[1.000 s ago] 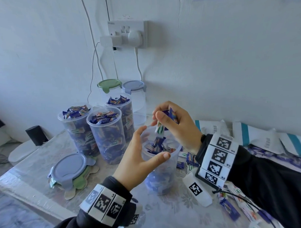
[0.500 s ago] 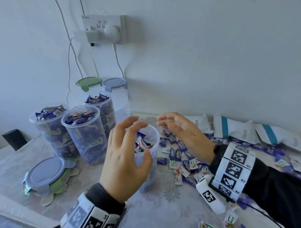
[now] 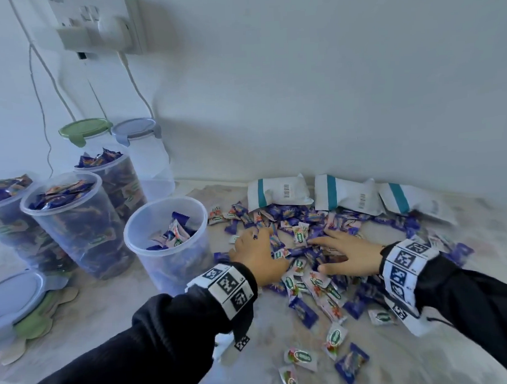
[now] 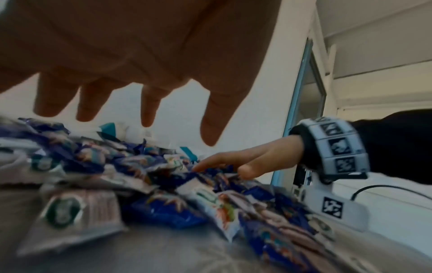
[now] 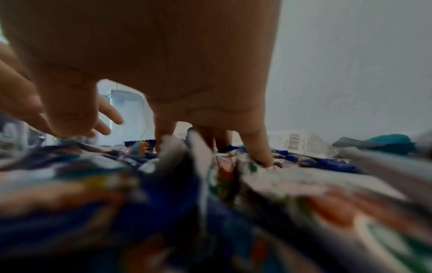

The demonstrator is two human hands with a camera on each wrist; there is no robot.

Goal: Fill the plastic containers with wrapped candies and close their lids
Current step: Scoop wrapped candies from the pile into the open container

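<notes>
Nearest the wearer, right of the open container, both hands lie spread on the candy pile, gripping nothing. Left hand sits just beside the container, right hand farther off, so a scoop would travel leftward.

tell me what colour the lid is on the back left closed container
Green; the lid shows best in the head view, beside a grey-blue lid.

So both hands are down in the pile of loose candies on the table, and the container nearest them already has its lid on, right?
Not quite. Both the left hand and right hand are in the candy pile, but the nearest container is open, with no lid, only partly filled. The head view shows it.
</notes>
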